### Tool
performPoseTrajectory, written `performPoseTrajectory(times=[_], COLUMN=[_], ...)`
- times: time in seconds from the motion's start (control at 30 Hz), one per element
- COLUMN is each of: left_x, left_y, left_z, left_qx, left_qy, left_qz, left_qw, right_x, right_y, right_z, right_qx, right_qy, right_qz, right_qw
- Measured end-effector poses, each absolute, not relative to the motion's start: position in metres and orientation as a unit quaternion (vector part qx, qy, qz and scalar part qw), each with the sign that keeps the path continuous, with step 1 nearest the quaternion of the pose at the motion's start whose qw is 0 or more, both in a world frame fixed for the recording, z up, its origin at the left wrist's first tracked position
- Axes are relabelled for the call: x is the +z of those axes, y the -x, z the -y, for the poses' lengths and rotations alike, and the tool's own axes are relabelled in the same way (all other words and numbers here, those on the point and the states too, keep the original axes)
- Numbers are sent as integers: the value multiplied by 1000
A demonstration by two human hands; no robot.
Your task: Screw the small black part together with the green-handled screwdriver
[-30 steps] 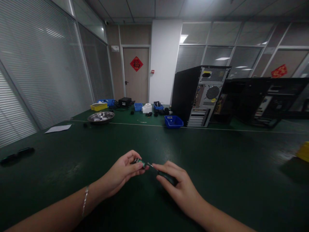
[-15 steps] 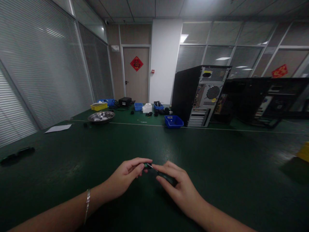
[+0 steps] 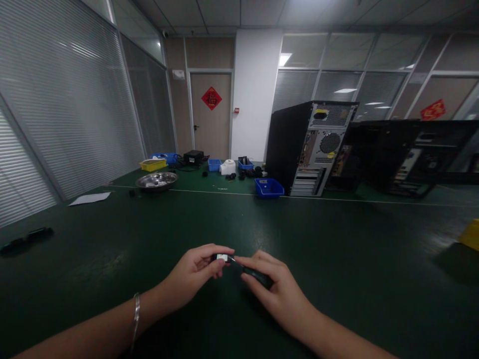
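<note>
Between the thumb and fingers of my left hand (image 3: 200, 269) is a small dark part with a white face (image 3: 222, 258); its kind cannot be made out. My right hand (image 3: 275, 284) is closed round the dark handle of a screwdriver (image 3: 258, 276). The tool's thin metal shaft points left, and its tip meets the right end of the small part. My right index finger lies along the shaft. Both hands are held above the green tabletop (image 3: 209, 214), close together.
At the back stand a metal bowl (image 3: 156, 181), a blue bin (image 3: 269, 188) and a white plastic housing (image 3: 227, 167). A black computer tower (image 3: 292, 149) rises at the back right. Dark objects (image 3: 26, 240) lie far left, near a paper sheet (image 3: 90, 198). A yellow bin (image 3: 470, 234) sits far right.
The small part has turned in my left hand: a white face shows where a green one was. The screwdriver and both hands have hardly shifted.
</note>
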State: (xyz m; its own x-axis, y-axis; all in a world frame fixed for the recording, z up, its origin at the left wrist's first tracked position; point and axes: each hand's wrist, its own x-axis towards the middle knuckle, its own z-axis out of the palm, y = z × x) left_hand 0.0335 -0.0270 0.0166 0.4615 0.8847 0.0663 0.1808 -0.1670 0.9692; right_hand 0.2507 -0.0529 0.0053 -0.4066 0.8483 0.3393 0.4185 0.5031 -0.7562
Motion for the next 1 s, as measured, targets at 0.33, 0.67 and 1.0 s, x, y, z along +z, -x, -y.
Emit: performPoseTrajectory(times=[0.33,0.67,1.0], left_x=[-1,-1,-2], left_y=[-27,-30,-28], left_z=[17,18,18], left_qx=[359,368,368], left_qy=[-657,-574,-653], left_qz=[-324,-317,-320], left_qw=[579,659,579], right_x=[7,3,5], right_y=[-251,-252,-251], right_z=[54,52,53], right_qx=[303,307,304], right_qy=[387,381,375], right_qz=[796,788,796], right_qw=[354,374,366])
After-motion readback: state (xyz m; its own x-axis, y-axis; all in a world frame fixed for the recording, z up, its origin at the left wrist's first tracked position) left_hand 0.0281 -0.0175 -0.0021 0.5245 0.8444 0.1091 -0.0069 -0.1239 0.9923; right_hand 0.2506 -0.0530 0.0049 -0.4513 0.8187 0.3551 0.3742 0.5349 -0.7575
